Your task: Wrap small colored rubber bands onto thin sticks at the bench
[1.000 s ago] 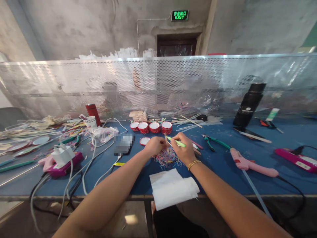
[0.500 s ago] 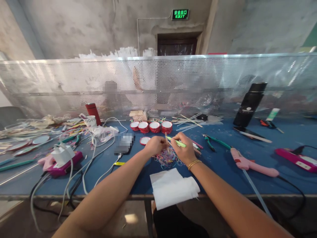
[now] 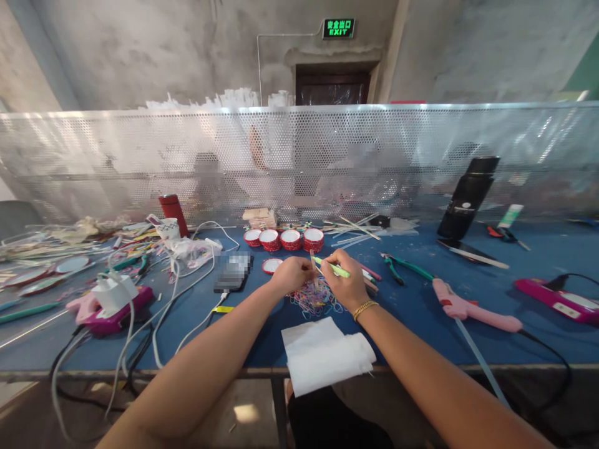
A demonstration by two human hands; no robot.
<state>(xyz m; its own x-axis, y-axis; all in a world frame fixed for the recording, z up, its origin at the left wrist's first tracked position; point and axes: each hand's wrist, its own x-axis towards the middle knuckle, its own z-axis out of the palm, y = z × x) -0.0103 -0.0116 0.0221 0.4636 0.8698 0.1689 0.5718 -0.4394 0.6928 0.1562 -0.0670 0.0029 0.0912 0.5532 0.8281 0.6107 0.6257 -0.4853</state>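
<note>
My left hand point(image 3: 294, 274) pinches a thin, pale wooden stick point(image 3: 314, 264) that stands roughly upright. A light green marker pen point(image 3: 339, 270) is gripped in my right hand point(image 3: 349, 284), its tip pointing left at the stick; whether it touches, I cannot tell. Beneath both hands lies a pile of small coloured rubber bands point(image 3: 314, 300). Just behind the left hand is a single round red-rimmed white disc point(image 3: 271, 266). Stacks of similar discs point(image 3: 291, 238) stand in a row farther back. Folded white cloth or paper point(image 3: 327, 358) hangs over the near table edge.
Pliers point(image 3: 409, 265) and a pink glue gun point(image 3: 472, 310) lie to the right, with a black bottle point(image 3: 468, 199) behind. On the left are a phone point(image 3: 234, 272), cables, a white plug adapter point(image 3: 113, 293) and a red flask point(image 3: 173, 213). A perforated metal screen point(image 3: 290, 143) borders the back.
The view has shifted very slightly. Both hands keep their hold on the stick and the marker pen, with hardly any movement.
</note>
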